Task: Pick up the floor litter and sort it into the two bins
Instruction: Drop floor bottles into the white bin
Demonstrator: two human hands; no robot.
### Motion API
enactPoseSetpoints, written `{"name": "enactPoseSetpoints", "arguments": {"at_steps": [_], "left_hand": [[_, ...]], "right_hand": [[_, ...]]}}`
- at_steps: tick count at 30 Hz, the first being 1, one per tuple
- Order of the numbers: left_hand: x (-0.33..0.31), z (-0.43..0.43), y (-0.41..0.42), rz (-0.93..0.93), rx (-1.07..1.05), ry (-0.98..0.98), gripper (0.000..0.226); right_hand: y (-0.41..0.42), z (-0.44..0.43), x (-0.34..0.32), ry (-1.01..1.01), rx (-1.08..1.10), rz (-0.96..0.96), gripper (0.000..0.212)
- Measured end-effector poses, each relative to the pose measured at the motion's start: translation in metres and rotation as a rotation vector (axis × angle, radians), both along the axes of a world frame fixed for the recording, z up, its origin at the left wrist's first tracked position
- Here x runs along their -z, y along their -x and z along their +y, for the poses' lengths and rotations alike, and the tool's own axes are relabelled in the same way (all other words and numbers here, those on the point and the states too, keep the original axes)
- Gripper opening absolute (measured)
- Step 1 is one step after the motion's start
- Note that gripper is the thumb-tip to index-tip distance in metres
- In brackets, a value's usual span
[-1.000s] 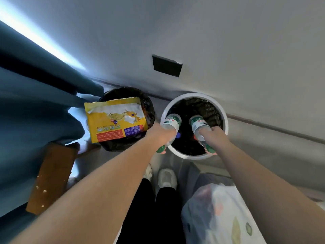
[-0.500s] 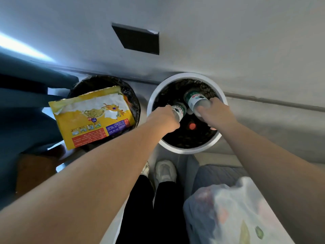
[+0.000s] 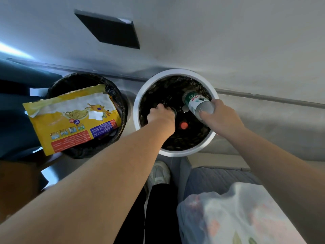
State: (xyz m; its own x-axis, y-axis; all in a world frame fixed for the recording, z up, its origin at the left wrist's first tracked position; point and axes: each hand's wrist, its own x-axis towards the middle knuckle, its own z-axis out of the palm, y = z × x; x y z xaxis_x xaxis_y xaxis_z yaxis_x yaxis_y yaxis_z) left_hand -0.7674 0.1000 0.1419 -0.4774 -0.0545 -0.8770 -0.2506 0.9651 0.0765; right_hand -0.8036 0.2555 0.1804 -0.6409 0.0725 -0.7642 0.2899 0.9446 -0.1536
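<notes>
Bottle over white bin

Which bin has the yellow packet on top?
The black bin on the left: the yellow packet lies across its mouth. The white-rimmed bin has none.

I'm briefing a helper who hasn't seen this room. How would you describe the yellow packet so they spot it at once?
Two round bins stand by the wall. The packet lies across the mouth of the left, black-lined bin, not the white-rimmed bin. It alone is bright yellow, flat, with red and blue print.
</notes>
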Motion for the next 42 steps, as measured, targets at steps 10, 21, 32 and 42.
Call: {"name": "enactPoseSetpoints", "arguments": {"at_steps": [10,21,32,42], "left_hand": [[0.035,0.002,-0.030,0.462,0.087,-0.151,0.053],[0.064,-0.006,-0.043,0.327,0.149,-0.261,0.062],[0.063,0.001,-0.054,0.327,0.443,-0.201,0.070],[0.054,-0.006,-0.057,0.215,0.697,-0.177,0.068]], "right_hand": [[-0.001,-0.010,0.015,-0.103,-0.269,0.235,0.041],[0.010,-0.060,0.087,-0.021,-0.279,0.286,0.029],[0.001,-0.044,0.093,0.108,-0.443,0.462,0.047],[0.002,-0.016,0.077,-0.042,-0.869,0.175,0.074]]}}
